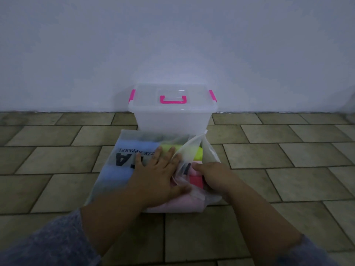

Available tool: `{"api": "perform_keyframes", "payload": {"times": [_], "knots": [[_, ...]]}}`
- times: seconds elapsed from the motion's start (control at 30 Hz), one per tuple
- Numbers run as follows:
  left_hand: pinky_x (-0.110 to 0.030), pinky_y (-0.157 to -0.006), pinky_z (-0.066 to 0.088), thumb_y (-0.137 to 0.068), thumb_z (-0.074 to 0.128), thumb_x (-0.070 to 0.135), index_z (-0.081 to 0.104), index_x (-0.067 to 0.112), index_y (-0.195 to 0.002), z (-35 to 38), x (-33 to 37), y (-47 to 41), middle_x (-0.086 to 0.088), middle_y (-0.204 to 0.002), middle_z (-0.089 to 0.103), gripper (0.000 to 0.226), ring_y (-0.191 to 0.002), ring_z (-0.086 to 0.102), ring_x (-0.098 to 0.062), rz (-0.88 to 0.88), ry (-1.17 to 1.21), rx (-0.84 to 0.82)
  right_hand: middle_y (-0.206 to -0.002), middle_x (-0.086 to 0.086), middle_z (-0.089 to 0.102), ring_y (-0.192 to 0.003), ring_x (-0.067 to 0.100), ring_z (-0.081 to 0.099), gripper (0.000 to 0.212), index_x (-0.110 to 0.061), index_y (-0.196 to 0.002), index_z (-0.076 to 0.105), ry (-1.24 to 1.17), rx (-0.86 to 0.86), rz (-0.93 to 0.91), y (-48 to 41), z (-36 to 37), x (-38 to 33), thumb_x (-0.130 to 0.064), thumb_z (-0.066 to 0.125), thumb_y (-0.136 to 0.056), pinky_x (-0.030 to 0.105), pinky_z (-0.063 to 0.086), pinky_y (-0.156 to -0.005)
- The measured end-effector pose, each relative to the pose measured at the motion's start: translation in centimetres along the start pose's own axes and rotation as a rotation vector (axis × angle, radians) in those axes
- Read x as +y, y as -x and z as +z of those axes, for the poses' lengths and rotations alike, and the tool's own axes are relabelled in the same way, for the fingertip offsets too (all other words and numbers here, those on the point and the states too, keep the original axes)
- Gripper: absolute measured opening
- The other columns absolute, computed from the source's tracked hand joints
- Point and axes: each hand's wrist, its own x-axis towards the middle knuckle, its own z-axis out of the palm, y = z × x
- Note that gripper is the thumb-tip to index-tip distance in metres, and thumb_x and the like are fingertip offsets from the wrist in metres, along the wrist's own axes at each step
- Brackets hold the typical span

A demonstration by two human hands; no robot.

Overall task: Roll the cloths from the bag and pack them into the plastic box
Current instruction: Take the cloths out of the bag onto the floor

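Left hand (155,173) flat, fingers spread, pressing the translucent white plastic bag with black lettering (107,181) onto the tiled floor (57,160). Right hand (213,175) at the bag's open mouth, fingertips hidden; grip cannot be told.

Step, likely: getting the first cloth out. Next move needs one drawn free while the left pins the bag.

Bag holds the pale blue cloth (134,148), yellow-green cloth (198,153) and pink cloth (196,181). Clear plastic box with pink latches (172,120) stands just beyond, lid on, seemingly empty.

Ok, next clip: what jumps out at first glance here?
A clear plastic box with hot-pink latches and handle stands lidded against the pale wall, centre frame. Before it on the tiled floor lies a translucent printed plastic bag showing blue, yellow-green and pink cloths. The left grip presses flat on the bag while the right grip reaches into its open mouth.
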Motion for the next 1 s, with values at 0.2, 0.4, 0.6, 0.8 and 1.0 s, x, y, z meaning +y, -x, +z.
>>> {"api": "perform_keyframes", "payload": {"times": [0.2, 0.4, 0.6, 0.8, 1.0], "knots": [[-0.066, -0.103, -0.014, -0.063, -0.006, 0.091, -0.014, 0.036, -0.146, 0.6, -0.2, 1.0, 0.01, -0.156, -0.02, 0.101, -0.143, -0.02, -0.019, -0.116, 0.04, 0.076, -0.079, 0.001, 0.072, -0.077, 0.018, 0.067, 0.02, -0.02, -0.08, 0.07, -0.262, 0.037, -0.009, -0.9, 1.8, -0.8, -0.038, 0.062, -0.083, 0.033, 0.053, -0.068], [-0.065, -0.104, -0.014, -0.062, -0.005, 0.092, -0.02, 0.035, -0.145, 0.8, -0.9, 1.4, 0.014, -0.15, -0.029, 0.102, -0.142, -0.021, -0.015, -0.17, 0.08, 0.092, -0.091, 0.006, 0.071, -0.086, 0.023, 0.068, 0.022, -0.023, -0.086, 0.065, -0.416, 0.058, 0.003, -1.7, 2.5, -1.9, -0.033, 0.072, -0.067, 0.043, 0.058, -0.075], [-0.064, -0.105, -0.014, -0.061, -0.001, 0.093, -0.015, 0.036, -0.146, 0.8, -2.7, 1.5, 0.013, -0.155, -0.019, 0.104, -0.142, -0.017, -0.011, -0.143, 0.082, 0.091, -0.099, 0.002, 0.061, -0.089, 0.02, 0.06, 0.025, -0.022, -0.095, 0.06, -0.298, 0.114, -0.067, -1.6, 2.0, -2.0, -0.017, 0.074, -0.075, 0.036, 0.056, -0.066], [-0.066, -0.105, -0.012, -0.059, 0.0, 0.095, -0.014, 0.037, -0.146, 0.4, -5.4, 1.2, 0.015, -0.154, -0.021, 0.105, -0.141, -0.019, -0.009, -0.154, 0.059, 0.051, -0.11, 0.013, 0.06, -0.091, 0.032, 0.063, 0.028, -0.016, -0.095, 0.062, -0.763, 0.198, -0.094, -0.9, -4.6, 1.2, 0.004, 0.066, -0.076, 0.034, 0.055, -0.056], [-0.067, -0.105, -0.009, -0.057, 0.0, 0.095, -0.014, 0.037, -0.146, 0.4, -6.6, 0.8, 0.015, -0.153, -0.024, 0.108, -0.142, -0.02, -0.01, -0.199, 0.075, 0.03, -0.114, 0.007, 0.053, -0.097, 0.029, 0.058, 0.039, -0.015, -0.111, 0.05, -0.768, 0.599, 0.012, -3.4, -5.5, 2.3, -0.008, 0.07, -0.078, 0.048, 0.056, -0.076]]}}
